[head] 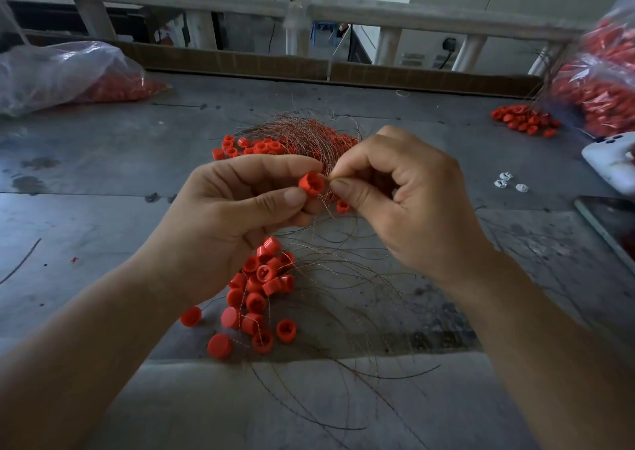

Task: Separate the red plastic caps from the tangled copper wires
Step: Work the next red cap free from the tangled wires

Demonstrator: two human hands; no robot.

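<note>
One red cap (311, 184) held above the worktop (103, 181), open end toward the camera. Left hand (240, 212) pinches it, thumb to forefinger. Right hand (409, 205) just right of the cap, pinching a copper wire strand (330, 174), other fingers curled. Three loose cap heaps: near heap (261, 288) below the cap, far heap (240, 147) beyond it under the wire tangle (305, 133), right heap (524, 119) far right. Two bags of caps: left bag (62, 75), right bag (601, 82). Bare worktop left of the cap.

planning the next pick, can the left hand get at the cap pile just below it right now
Probably not yet: the left hand is pinching a red cap. The cap pile lies close, only copper wires over it.
</note>
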